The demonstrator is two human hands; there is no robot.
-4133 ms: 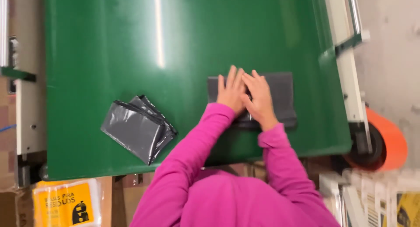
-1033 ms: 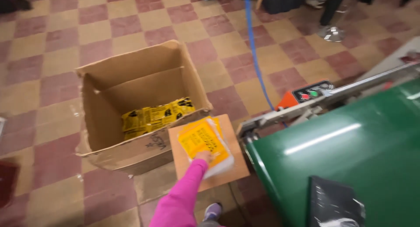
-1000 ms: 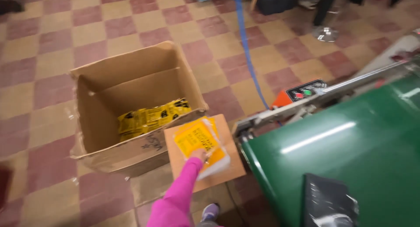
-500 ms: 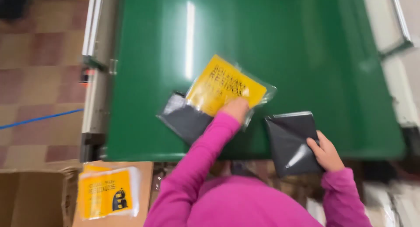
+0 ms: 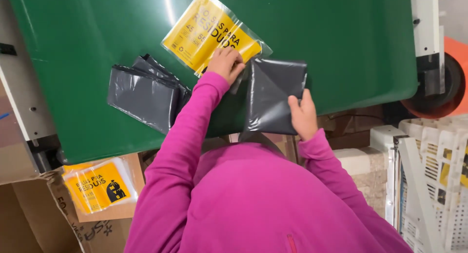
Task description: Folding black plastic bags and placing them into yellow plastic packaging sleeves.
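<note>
Sleeves: pink sleeves (image 5: 180, 150) are seen nearest the camera, both arms stretched forward over the near table edge.
Box: a cardboard box (image 5: 73, 223) is seen at lower left, below the table edge; a second yellow pouch (image 5: 97, 185) with black print is laid on its flap.
Crate: a white plastic crate (image 5: 434, 175) is placed at lower right, beside the person.
Table: a green table (image 5: 341, 43) carries the things; grey metal framing runs along its left side.
Right hand: the right hand (image 5: 303, 115) is closed on the near right edge of a folded grey bag (image 5: 273, 94), thumb on top, fingers underneath and hidden.
Grey bag: it is lifted partly off the near table edge, between the two hands, with one corner tucked under the left hand.
Left hand: the left hand (image 5: 225, 63) is held flat, fingers lightly curled, and pressed on the near corner of a clear pouch (image 5: 209, 31).
Pouch: rectangular, with a yellow insert and black print, laid tilted on the table, just beyond the left hand.
Pile: a loose pile of folded grey bags (image 5: 144, 89) is laid left of the left arm, partly hidden by the sleeve.
Roller: an orange roller (image 5: 446, 82) is seen past the table's right end, behind a white frame piece.
</note>
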